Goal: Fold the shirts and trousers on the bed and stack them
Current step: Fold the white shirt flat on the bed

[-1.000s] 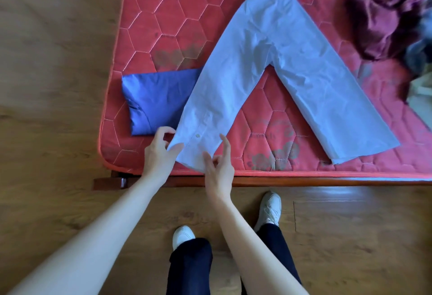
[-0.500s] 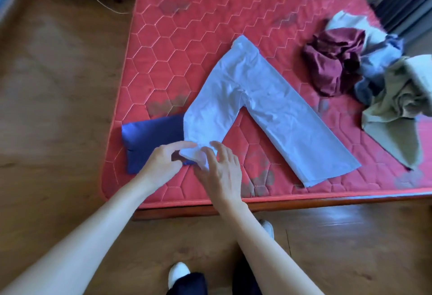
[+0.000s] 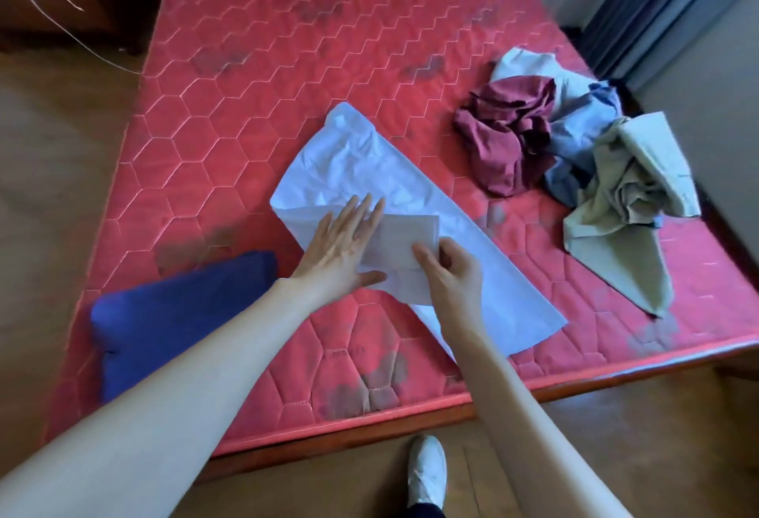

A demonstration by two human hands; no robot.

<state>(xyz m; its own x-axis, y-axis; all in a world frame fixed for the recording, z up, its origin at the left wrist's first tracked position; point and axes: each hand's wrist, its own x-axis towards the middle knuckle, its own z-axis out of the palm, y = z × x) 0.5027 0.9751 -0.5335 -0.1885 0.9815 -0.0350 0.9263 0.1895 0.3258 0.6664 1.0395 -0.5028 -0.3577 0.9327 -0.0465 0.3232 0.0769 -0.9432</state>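
The head view is the only one. The left hand lies flat, fingers straight and released, pressing on the folded-over leg of the pale blue trousers spread on the red bed. Just to its right, the right hand has its grip curled onto the hem of that leg, thumb on top, pinching the cloth. Under and beyond both hands the other leg runs on toward the near right edge of the bed, and the waist lies past the left fingertips.

Well to the left of the left grip, a folded dark blue garment rests near the bed's front edge; this looks like the start of the stack. Well to the right of the right grip sits an unfolded heap: a maroon garment, a blue one and a pale green one.

To do this step well, I judge the right grip should lay the hem squarely over the lower leg so the edges match, while the flat left hand holds the crease and then sweeps outward to smooth wrinkles. The cloth looks thin and crumpled near the waist, so pulling it taut before pressing would help.
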